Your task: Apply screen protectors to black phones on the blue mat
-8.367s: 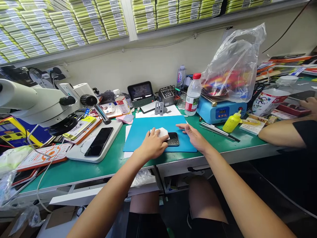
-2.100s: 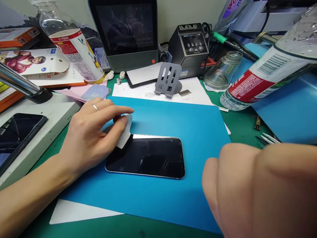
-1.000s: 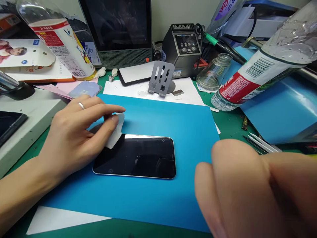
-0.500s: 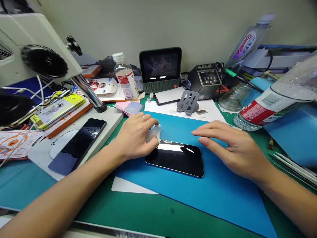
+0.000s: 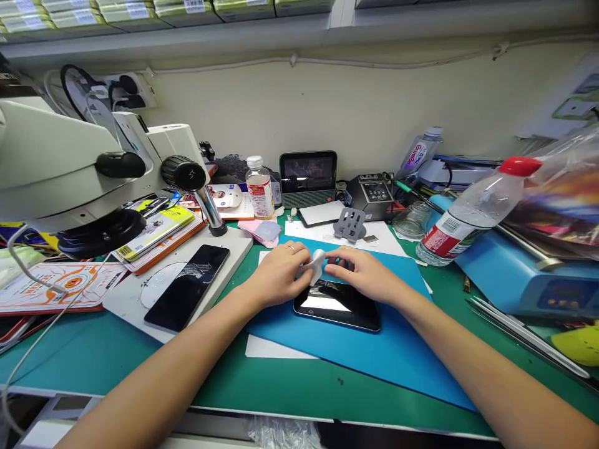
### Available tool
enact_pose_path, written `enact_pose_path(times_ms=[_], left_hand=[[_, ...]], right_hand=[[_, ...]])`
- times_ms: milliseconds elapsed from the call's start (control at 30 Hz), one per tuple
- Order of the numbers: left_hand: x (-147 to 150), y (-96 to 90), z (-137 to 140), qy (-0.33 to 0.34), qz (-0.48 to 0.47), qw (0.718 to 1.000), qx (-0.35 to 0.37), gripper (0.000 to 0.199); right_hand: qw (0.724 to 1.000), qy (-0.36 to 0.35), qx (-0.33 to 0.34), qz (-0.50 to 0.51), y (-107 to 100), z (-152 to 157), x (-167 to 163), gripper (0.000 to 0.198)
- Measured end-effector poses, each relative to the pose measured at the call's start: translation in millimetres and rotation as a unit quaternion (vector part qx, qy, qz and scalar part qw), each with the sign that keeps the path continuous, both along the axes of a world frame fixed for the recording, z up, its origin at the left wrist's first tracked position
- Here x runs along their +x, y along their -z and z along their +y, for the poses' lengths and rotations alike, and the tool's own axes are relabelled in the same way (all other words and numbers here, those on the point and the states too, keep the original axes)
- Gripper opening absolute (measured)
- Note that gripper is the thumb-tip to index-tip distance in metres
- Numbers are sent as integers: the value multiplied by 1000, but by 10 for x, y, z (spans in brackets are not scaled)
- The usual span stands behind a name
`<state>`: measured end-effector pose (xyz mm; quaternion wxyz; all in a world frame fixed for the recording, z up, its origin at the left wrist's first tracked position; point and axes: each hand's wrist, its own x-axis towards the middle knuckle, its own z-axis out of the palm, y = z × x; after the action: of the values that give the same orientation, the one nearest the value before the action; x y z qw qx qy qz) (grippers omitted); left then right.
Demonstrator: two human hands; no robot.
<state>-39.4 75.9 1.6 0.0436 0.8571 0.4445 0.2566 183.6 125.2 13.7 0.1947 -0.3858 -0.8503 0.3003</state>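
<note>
My left hand (image 5: 284, 273) is closed on a crumpled white wipe (image 5: 317, 267), whose loose end sticks out past my fingers over the phone's far left corner. Just right of the wipe, my right hand (image 5: 360, 269) has its fingers bent and its thumb apart from them. Its fingertips come right up to the wipe's edge; whether they touch it I cannot tell. Below both hands a smartphone (image 5: 337, 308) lies on the blue mat (image 5: 374, 355), its glossy black screen up and reflecting a bright band.
A second phone (image 5: 189, 290) rests on the base of a microscope (image 5: 60, 168) at left. Behind the mat stand a drink bottle (image 5: 261, 193), a display (image 5: 309, 171) and a grey phone stand (image 5: 350, 224). A red-capped bottle (image 5: 449, 231) and tweezers (image 5: 524, 333) are at right.
My right hand has come left, from beside the phone to the wipe. The wipe now stands up more from my left fingers. My view has tilted up and shows more wall and the shelf.
</note>
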Motion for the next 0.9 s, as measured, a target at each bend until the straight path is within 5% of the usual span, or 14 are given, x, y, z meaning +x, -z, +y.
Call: enact_pose_path(times_ms=[233, 467, 733, 900], left_hand=[[91, 1, -83, 82, -100, 990, -57, 7], [114, 1, -100, 91, -182, 965, -166, 42], [173, 61, -70, 69, -145, 985, -70, 24], [172, 44, -65, 42, -284, 952, -103, 18]], right_hand=[[994, -68, -2, 86, 33, -62, 107, 25], [987, -68, -27, 141, 42, -149, 122, 18], [990, -13, 30, 136, -14, -143, 140, 17], [989, -18, 23, 147, 11, -83, 169, 20]])
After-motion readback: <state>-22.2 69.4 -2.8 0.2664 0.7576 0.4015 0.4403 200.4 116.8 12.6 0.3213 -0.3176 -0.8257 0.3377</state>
